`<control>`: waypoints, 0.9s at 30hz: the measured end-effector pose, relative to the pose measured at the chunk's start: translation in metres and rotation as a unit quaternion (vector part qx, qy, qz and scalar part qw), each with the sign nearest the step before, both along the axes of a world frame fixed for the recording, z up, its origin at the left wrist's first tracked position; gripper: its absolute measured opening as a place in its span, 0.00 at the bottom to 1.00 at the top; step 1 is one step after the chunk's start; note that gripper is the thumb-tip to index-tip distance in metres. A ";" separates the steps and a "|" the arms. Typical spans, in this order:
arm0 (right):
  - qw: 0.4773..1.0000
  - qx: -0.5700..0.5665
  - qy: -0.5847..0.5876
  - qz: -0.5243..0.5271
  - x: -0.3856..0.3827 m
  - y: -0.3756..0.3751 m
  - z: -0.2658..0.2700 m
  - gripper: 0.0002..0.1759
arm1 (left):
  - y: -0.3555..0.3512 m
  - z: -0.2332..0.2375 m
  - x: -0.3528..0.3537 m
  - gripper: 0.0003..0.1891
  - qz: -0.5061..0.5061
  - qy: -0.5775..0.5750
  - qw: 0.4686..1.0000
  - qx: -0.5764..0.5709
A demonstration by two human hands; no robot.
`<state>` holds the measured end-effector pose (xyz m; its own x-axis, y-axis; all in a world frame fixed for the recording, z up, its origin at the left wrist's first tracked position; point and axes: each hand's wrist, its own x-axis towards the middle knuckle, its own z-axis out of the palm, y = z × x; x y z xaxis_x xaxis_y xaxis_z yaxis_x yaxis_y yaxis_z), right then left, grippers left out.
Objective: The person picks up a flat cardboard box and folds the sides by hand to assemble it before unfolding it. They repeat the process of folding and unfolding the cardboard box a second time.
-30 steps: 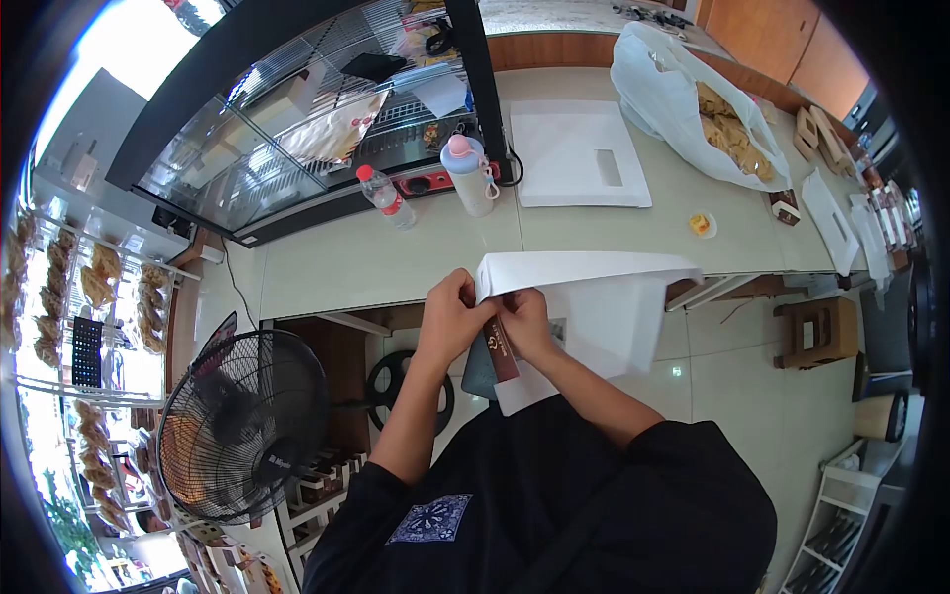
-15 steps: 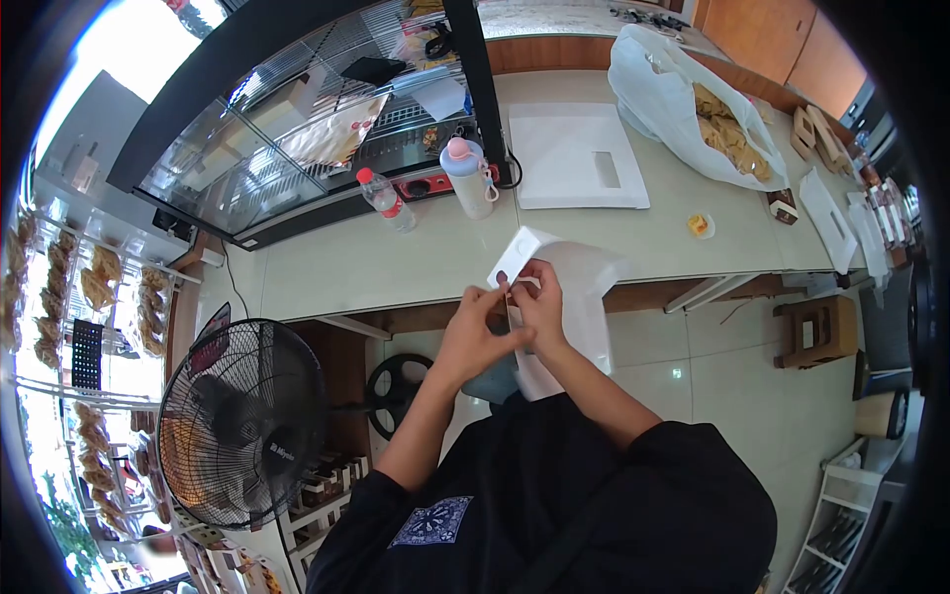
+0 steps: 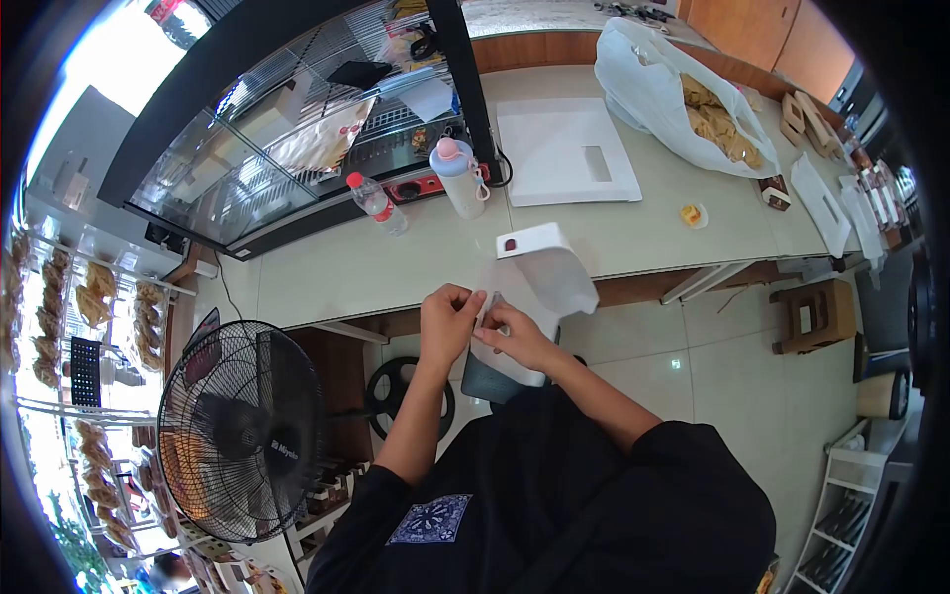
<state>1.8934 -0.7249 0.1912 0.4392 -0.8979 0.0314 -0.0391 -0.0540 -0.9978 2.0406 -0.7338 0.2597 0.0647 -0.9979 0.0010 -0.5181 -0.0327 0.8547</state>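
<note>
A white card box [image 3: 539,282], partly folded, stands up in front of me at the counter's front edge, with a dark red oval on its upper end. My left hand [image 3: 452,322] pinches the box's near left edge between thumb and fingers. Close beside it, my right hand [image 3: 515,335] has its fingers closed on the same edge. The fingertips of both hands nearly meet there. Past the box on the counter lies a flat white box piece [image 3: 564,153] with a rectangular cut-out.
Behind the hands stand a pink-capped bottle [image 3: 459,178] and a red-capped bottle [image 3: 377,204], beside a glass display case [image 3: 297,129]. A plastic bag [image 3: 683,99] and a small yellow item [image 3: 693,215] are at right. A fan [image 3: 242,431] stands at left.
Both hands have moved down and slightly left, from the box's upper end to its near left edge. The box's marked end now shows uncovered and turned more level.
</note>
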 end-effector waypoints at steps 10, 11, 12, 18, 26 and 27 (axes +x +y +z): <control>0.896 0.335 -0.283 0.076 -0.006 -0.008 0.004 0.12 | 0.001 0.022 0.018 0.07 -0.215 0.140 0.966 -0.026; 0.876 0.357 -0.317 0.068 -0.005 -0.009 0.007 0.12 | 0.002 0.026 0.018 0.07 -0.218 0.151 0.964 -0.009; 0.863 0.385 -0.324 0.049 -0.005 -0.011 0.011 0.13 | 0.003 0.032 0.019 0.06 -0.216 0.138 0.966 -0.023; 0.856 0.319 -0.403 0.048 -0.006 -0.010 0.051 0.12 | 0.001 0.042 0.014 0.04 -0.137 0.010 0.982 -0.130; 0.911 0.227 -0.343 -0.028 0.014 -0.001 0.038 0.13 | -0.007 0.052 -0.001 0.07 -0.104 -0.181 0.968 -0.137; 0.916 0.243 -0.320 -0.022 0.013 0.002 0.037 0.13 | -0.010 0.050 0.001 0.07 -0.115 -0.193 0.966 -0.127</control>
